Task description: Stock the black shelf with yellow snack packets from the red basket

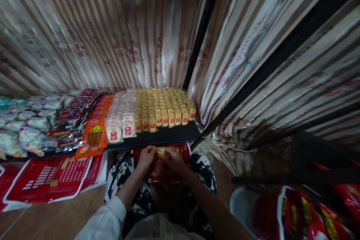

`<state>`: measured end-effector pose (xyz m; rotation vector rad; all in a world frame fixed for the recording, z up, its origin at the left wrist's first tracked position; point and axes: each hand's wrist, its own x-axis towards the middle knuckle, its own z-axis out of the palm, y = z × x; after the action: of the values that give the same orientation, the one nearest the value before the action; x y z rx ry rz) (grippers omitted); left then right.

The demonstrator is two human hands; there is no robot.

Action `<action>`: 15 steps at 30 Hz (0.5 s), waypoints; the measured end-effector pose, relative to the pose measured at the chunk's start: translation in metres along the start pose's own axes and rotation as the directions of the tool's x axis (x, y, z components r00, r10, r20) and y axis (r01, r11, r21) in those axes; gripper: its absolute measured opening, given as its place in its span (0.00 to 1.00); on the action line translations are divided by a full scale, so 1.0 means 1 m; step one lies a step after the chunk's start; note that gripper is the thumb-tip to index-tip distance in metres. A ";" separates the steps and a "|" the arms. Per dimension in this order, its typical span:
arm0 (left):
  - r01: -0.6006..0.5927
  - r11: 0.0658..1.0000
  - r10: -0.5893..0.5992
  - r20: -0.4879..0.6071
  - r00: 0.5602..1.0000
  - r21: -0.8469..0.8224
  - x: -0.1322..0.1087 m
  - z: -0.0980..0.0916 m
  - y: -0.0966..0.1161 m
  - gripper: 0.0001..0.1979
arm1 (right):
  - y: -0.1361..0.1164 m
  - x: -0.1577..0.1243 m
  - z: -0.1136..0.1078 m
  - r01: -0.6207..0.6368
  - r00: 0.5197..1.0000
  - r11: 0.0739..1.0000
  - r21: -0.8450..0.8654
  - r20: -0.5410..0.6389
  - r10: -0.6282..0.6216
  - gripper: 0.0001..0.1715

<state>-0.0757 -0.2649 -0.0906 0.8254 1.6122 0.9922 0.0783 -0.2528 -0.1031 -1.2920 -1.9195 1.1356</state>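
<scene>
Indoors, we were pictured w/ both bare hands at work just in front of a low black shelf (pixel 168 134). Our L hand (pixel 146 158) had its fingers bent, thumb & tips drawn close tog. at the edge of some yellow packets (pixel 161 153); we couldn't tell if they gripped one. Our R hand (pixel 174 159) curled over the same packets from the opp. side, fingers bent too, tips in shadow, so grip n/k there as well. Those packets lay in a red basket (pixel 185 151) btwn our knees, near the shelf's front edge, twd its R end.

Up on the shelf, stock ran in rows: small yellow packs (pixel 165 107) w/ red labels at the R end; next, moving L along it, clear packs of round white pieces (pixel 120 120), orange bags (pixel 95 135) w/ a window, dark red-&-black packs (pixel 75 110), then pale bags (pixel 33 138) at its L end. Below the shelf's L part, a 2nd basket (pixel 42 180), also red, held a few small yellowish pcs.

Behind the shelf hung a striped curtain (pixel 112 37), w/ a dark post (pixel 202 26) rising by the R end. Well R of the shelf & nearer us, shiny red packs (pixel 303 213) sat beside a pale tub (pixel 242 206). We wore black-&-white patterned trousers (pixel 122 174), knees apart, facing the shelf.
</scene>
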 end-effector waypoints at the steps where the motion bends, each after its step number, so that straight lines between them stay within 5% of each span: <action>1: -0.031 0.999 0.031 -0.005 0.999 0.006 -0.002 0.000 0.002 0.08 | -0.001 0.002 -0.003 -0.031 1.000 0.997 0.073 0.002 0.031 0.17; 4: -0.126 0.991 0.125 0.025 0.992 0.044 -0.006 0.003 0.006 0.12 | -0.007 0.011 -0.011 -0.097 0.995 0.960 0.261 0.012 0.097 0.25; 8: -0.190 0.977 0.177 0.121 0.977 0.101 -0.006 0.011 0.014 0.17 | -0.014 0.023 -0.019 -0.047 0.995 0.939 0.340 -0.063 0.072 0.23; 15: -0.327 0.922 0.342 -0.040 0.939 0.209 0.018 0.027 0.029 0.15 | -0.007 0.037 -0.016 -0.031 0.978 0.938 0.345 -0.185 0.101 0.22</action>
<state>-0.0530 -0.2315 -0.0754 1.2464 1.6887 1.1213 0.0735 -0.2148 -0.0896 -1.2322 -1.4665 1.2546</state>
